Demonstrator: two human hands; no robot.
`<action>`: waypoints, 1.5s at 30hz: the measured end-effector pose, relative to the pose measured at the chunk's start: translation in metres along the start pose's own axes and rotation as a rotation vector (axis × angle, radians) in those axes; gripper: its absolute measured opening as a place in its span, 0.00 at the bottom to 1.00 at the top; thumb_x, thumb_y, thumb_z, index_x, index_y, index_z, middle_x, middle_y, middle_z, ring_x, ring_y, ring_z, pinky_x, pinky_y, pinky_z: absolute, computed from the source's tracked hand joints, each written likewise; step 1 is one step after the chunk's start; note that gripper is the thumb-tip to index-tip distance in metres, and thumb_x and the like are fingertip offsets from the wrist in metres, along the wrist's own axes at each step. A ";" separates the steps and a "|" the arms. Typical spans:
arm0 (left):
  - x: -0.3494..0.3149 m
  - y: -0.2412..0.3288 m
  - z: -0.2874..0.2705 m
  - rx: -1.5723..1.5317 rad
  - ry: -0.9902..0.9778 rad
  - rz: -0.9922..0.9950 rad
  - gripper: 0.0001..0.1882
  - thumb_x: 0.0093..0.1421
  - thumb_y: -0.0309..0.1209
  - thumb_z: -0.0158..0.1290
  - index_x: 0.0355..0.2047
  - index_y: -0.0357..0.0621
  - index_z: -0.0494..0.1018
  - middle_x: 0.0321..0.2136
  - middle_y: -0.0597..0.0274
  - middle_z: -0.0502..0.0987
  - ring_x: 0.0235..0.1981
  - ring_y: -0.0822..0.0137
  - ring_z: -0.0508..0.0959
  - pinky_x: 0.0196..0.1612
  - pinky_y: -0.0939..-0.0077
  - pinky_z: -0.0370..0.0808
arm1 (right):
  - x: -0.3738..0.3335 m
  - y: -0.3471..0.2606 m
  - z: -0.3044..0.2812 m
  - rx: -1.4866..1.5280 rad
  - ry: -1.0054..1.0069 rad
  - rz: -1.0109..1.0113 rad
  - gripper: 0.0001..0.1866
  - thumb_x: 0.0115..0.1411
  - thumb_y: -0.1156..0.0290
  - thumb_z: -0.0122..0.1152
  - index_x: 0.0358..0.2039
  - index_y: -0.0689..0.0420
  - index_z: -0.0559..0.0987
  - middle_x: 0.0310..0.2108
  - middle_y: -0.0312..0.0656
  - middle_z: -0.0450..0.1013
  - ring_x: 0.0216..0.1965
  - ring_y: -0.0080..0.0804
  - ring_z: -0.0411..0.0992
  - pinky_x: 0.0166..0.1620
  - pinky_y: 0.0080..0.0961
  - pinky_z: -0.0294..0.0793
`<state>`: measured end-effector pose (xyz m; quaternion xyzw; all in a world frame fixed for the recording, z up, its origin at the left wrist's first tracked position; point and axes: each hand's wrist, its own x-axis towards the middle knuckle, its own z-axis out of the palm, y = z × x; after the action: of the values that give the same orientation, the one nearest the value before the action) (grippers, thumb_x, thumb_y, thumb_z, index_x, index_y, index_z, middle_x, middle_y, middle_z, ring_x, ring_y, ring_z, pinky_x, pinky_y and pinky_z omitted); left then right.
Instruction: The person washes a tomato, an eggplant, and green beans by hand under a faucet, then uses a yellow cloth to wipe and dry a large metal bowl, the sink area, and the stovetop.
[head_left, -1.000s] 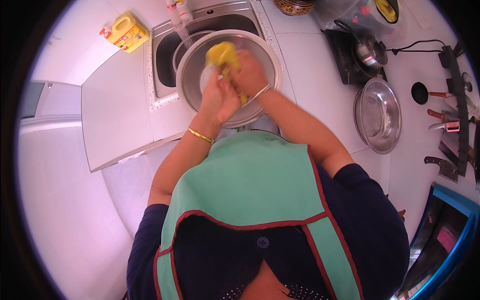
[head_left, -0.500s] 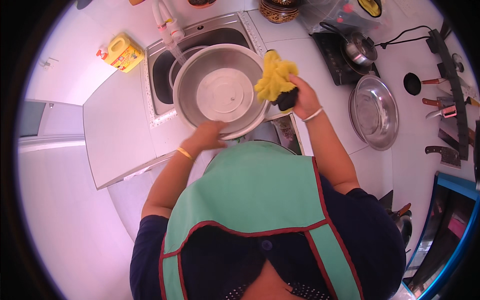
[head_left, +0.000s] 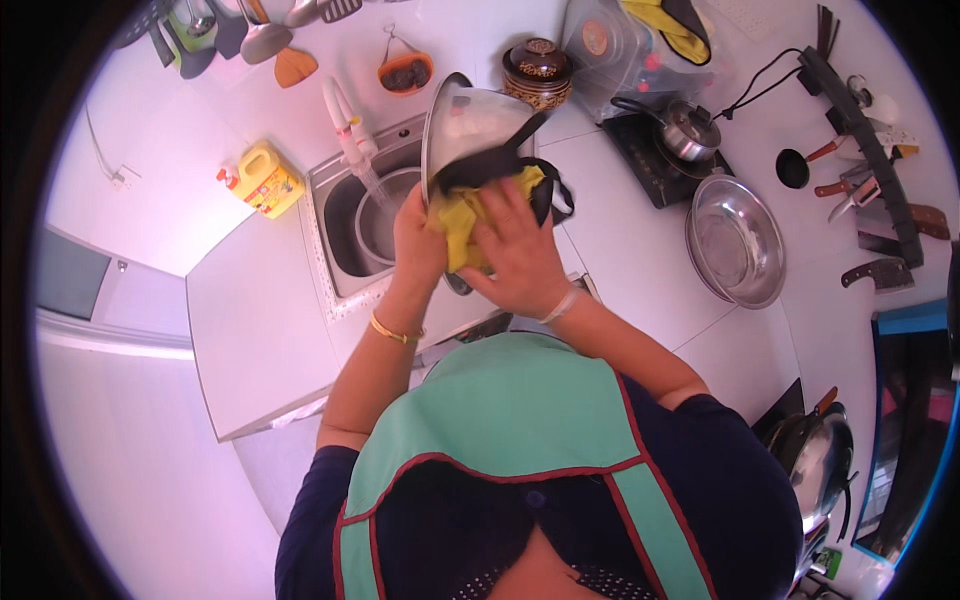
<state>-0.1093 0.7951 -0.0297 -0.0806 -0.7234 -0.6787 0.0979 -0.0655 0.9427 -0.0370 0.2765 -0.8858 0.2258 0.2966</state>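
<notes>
A large metal basin is tipped up on edge over the right part of the sink and the counter. My left hand is closed at its near left edge; the fingertips are partly hidden by the cloth. A yellow and black cloth lies bunched against the basin. My right hand presses on this cloth, fingers bent over it. Another round metal basin stands in the sink, under water from the white tap.
A yellow detergent jug stands left of the sink. To the right are a metal bowl and an induction cooker bearing a lidded saucepan. Knives hang on a rack at the far right. A brown lidded jar sits behind the basin.
The basin has gone from lying face-up over the sink to being tipped on edge, farther right. My right hand has brought the cloth against it, and my left hand has moved up its edge.
</notes>
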 end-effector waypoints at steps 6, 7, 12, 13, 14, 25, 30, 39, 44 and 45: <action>-0.034 0.045 -0.037 0.417 -0.259 0.124 0.08 0.59 0.31 0.50 0.32 0.37 0.71 0.18 0.65 0.70 0.21 0.75 0.65 0.25 0.78 0.65 | 0.074 0.033 -0.028 -0.056 -0.068 0.357 0.15 0.57 0.60 0.47 0.39 0.56 0.73 0.37 0.56 0.69 0.38 0.51 0.69 0.38 0.43 0.70; -0.039 0.054 -0.040 0.415 -0.273 0.135 0.08 0.59 0.31 0.50 0.32 0.37 0.71 0.18 0.65 0.70 0.21 0.75 0.65 0.25 0.78 0.65 | 0.083 0.069 -0.028 0.032 -0.063 0.255 0.16 0.60 0.60 0.45 0.37 0.59 0.74 0.36 0.57 0.70 0.37 0.54 0.69 0.41 0.40 0.69; -0.068 0.091 -0.076 0.109 -0.168 0.238 0.11 0.61 0.33 0.50 0.33 0.36 0.72 0.22 0.70 0.70 0.24 0.79 0.65 0.27 0.85 0.62 | 0.060 0.144 -0.002 1.455 0.057 0.933 0.23 0.60 0.49 0.49 0.41 0.57 0.75 0.34 0.41 0.75 0.33 0.30 0.74 0.33 0.26 0.75; -0.057 0.099 -0.057 -0.090 -0.173 0.317 0.11 0.62 0.33 0.49 0.35 0.36 0.73 0.25 0.71 0.72 0.27 0.81 0.66 0.30 0.88 0.62 | 0.003 0.248 0.028 1.568 0.005 0.929 0.23 0.61 0.50 0.44 0.42 0.58 0.74 0.35 0.42 0.75 0.34 0.33 0.75 0.34 0.31 0.76; -0.072 0.086 -0.091 -0.095 -0.067 0.290 0.11 0.61 0.32 0.50 0.38 0.35 0.73 0.30 0.68 0.74 0.30 0.79 0.69 0.34 0.85 0.66 | 0.034 0.128 0.050 1.619 0.106 1.091 0.23 0.63 0.52 0.40 0.38 0.58 0.75 0.32 0.43 0.75 0.31 0.33 0.75 0.33 0.35 0.76; -0.013 0.043 -0.065 0.540 0.063 0.280 0.07 0.58 0.30 0.51 0.35 0.41 0.72 0.17 0.50 0.71 0.19 0.55 0.73 0.24 0.70 0.68 | 0.042 -0.043 -0.002 1.191 0.166 0.529 0.16 0.56 0.65 0.58 0.40 0.63 0.71 0.35 0.41 0.72 0.36 0.28 0.71 0.40 0.26 0.70; -0.029 0.030 -0.053 0.558 0.026 0.554 0.05 0.53 0.26 0.52 0.31 0.42 0.69 0.17 0.47 0.71 0.21 0.46 0.73 0.23 0.62 0.68 | 0.073 -0.057 0.007 0.397 0.399 0.169 0.24 0.44 0.61 0.68 0.36 0.61 0.68 0.36 0.49 0.65 0.37 0.49 0.66 0.39 0.38 0.69; -0.056 0.038 -0.049 0.451 -0.167 0.356 0.07 0.58 0.31 0.52 0.31 0.40 0.71 0.14 0.55 0.66 0.14 0.64 0.66 0.21 0.74 0.64 | 0.097 0.015 -0.028 0.416 0.181 0.534 0.31 0.47 0.51 0.65 0.42 0.65 0.71 0.40 0.54 0.73 0.42 0.46 0.72 0.46 0.33 0.70; -0.049 0.039 -0.064 0.513 -0.168 0.329 0.06 0.56 0.30 0.53 0.29 0.40 0.70 0.15 0.49 0.68 0.17 0.49 0.70 0.21 0.65 0.65 | 0.075 -0.017 -0.012 0.391 0.164 0.456 0.29 0.46 0.54 0.66 0.42 0.63 0.70 0.40 0.54 0.72 0.44 0.48 0.71 0.49 0.37 0.68; -0.053 0.040 -0.062 0.517 -0.187 0.328 0.06 0.56 0.30 0.53 0.29 0.40 0.70 0.15 0.49 0.68 0.17 0.49 0.70 0.21 0.65 0.65 | 0.090 0.011 -0.016 0.380 0.210 0.551 0.28 0.47 0.55 0.65 0.41 0.63 0.71 0.40 0.54 0.72 0.43 0.48 0.71 0.48 0.37 0.68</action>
<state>-0.0462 0.7363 -0.0001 -0.2306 -0.8552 -0.4370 0.1566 -0.1267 0.9278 0.0307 0.0526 -0.8340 0.4852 0.2573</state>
